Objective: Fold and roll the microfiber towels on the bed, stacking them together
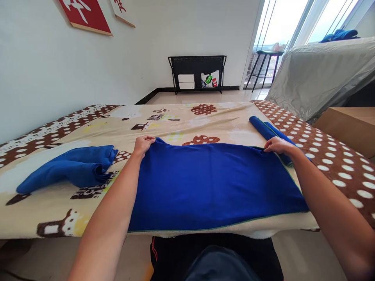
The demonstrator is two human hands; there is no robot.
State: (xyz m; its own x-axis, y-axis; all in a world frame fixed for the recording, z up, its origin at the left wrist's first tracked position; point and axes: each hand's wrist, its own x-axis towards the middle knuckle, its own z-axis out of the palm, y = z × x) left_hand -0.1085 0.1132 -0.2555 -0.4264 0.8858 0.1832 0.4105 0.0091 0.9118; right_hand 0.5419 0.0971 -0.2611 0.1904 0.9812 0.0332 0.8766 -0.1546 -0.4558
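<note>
Blue cloth lay spread flat across the near edge of the bed, on a patterned blanket, its near hem hanging just at the bed's edge. I had my left hand clenched on the far left corner and my right hand pinching the far right corner, both pressed down on the cloth. I judged the step in hand to be squaring out the cloth before a fold. By my reading, the next move called for both corners to be lifted evenly and brought toward the near hem, keeping the edges aligned. A crumpled blue cloth lay to the left, apart. A rolled blue cloth lay just beside my right hand.
</note>
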